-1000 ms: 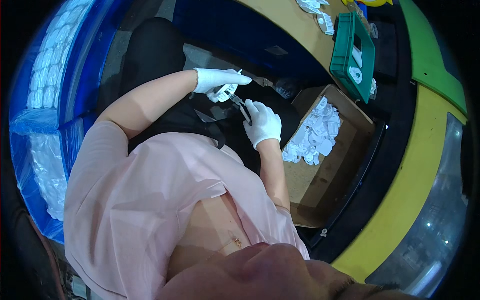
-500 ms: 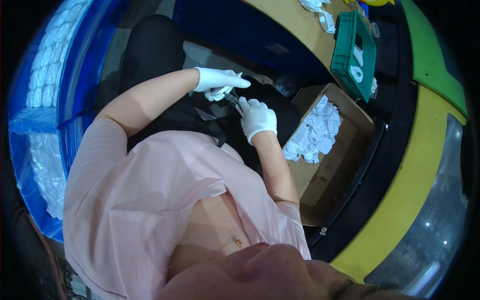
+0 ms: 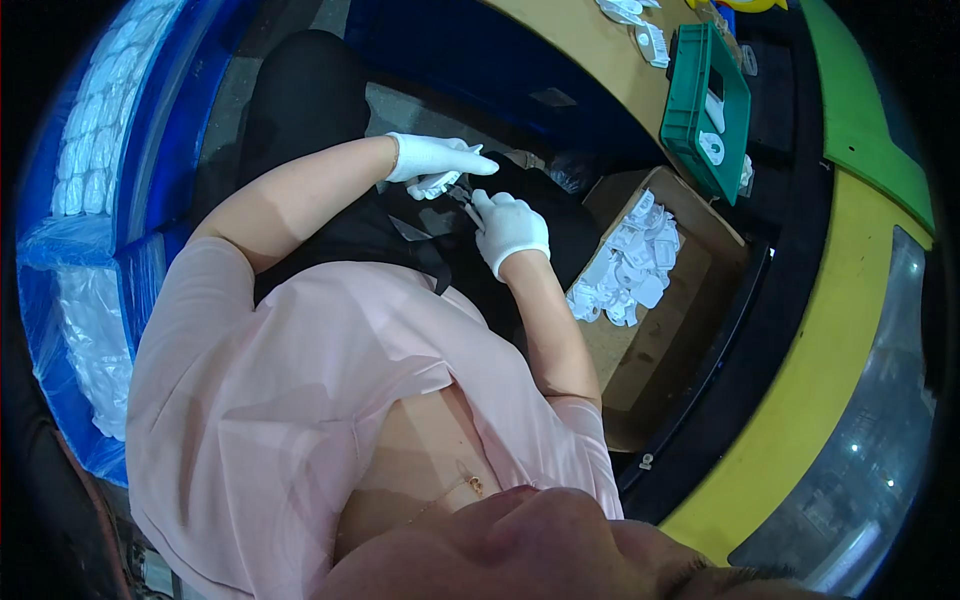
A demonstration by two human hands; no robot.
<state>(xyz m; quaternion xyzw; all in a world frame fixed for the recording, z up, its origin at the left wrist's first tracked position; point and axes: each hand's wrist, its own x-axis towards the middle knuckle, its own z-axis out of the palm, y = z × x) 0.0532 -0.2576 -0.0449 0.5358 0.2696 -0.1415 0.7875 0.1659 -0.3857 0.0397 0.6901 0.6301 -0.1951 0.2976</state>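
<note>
Both hands wear white gloves and meet above my dark lap. My left hand is closed round a small white plastic part, mostly covered by the palm and fingers. In my right hand is a pair of pliers, handles inside the fist. The metal jaws point left and reach the edge of the white part; whether they grip it is too small to tell.
Right of my hands stands a cardboard box with a heap of white plastic parts. A green crate with a few white pieces sits beyond it, beside a tan tabletop. Plastic-lined blue bins stand at left.
My right hand has shifted slightly left and up with the pliers, closer to the left hand. The left hand and the white part have hardly moved.
</note>
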